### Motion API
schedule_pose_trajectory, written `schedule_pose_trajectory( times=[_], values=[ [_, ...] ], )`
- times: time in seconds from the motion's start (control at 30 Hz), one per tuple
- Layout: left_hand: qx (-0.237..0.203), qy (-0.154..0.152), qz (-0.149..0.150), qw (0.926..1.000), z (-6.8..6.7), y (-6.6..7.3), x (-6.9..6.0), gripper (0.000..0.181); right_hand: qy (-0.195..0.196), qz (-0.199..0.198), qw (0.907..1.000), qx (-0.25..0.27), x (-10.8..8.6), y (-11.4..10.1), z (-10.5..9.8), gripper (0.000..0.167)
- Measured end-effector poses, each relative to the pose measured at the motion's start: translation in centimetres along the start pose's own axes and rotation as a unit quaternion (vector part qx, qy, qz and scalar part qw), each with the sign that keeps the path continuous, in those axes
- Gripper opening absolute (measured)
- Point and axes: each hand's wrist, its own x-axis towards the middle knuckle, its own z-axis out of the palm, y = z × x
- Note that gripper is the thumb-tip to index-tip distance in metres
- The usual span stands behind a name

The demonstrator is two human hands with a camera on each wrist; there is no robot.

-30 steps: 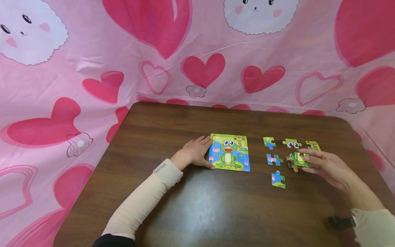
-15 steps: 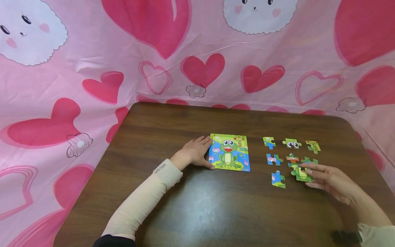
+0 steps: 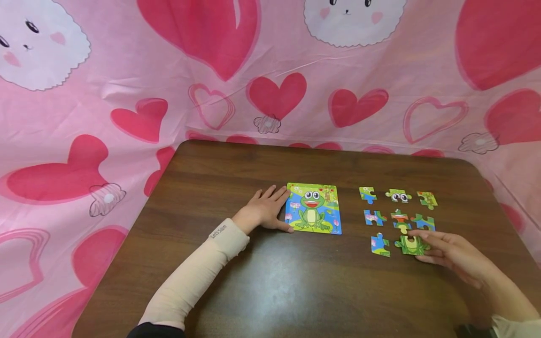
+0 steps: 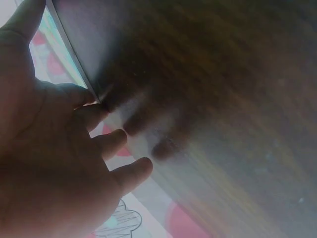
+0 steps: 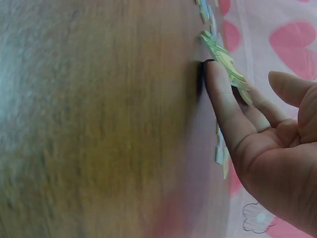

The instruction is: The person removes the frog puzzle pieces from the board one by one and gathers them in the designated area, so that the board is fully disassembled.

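Note:
My right hand (image 3: 460, 256) holds a green frog-belly jigsaw piece (image 3: 410, 247) at its right side, between the fingers. In the right wrist view this puzzle piece (image 5: 223, 59) looks tilted, with one edge raised off the table. Just beyond it lies the frog-mouth piece (image 3: 401, 220); the two look very close, and I cannot tell whether they touch. To its left, slightly apart, is a blue and green corner piece (image 3: 381, 245). My left hand (image 3: 266, 211) rests with fingers spread at the left edge of a square frog picture (image 3: 313, 210).
Other loose pieces lie in spaced rows: a frog-eyes piece (image 3: 398, 196), a tree piece (image 3: 428, 199), a flower piece (image 3: 374, 217) and several more. The brown table (image 3: 270, 277) ends at a pink heart-printed cloth (image 3: 236, 112) behind.
My right hand has moved toward me with the frog-belly piece, from over the middle row down to the nearest row. The left hand stays at the picture.

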Motion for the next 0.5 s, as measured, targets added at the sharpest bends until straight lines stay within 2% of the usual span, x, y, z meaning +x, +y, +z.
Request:
schedule_pose_trajectory(
  times=[0.1, 0.23, 0.5],
  values=[
    [0.003, -0.003, 0.000, 1.0000, 0.1, -0.1, 0.0, 0.115, 0.002, -0.001, 0.9994, -0.035, -0.2, -0.2, 0.3, 0.042],
    [-0.006, 0.000, 0.000, 1.0000, 0.1, -0.2, 0.0, 0.114, 0.005, -0.008, 0.9985, -0.053, -0.2, -0.3, 0.6, 0.043],
    [-0.013, 0.002, 0.003, 0.9999, 0.2, -0.3, 0.1, 0.115, 0.058, 0.005, 0.9902, -0.127, -0.3, -0.7, 1.6, 0.046]
  ],
)
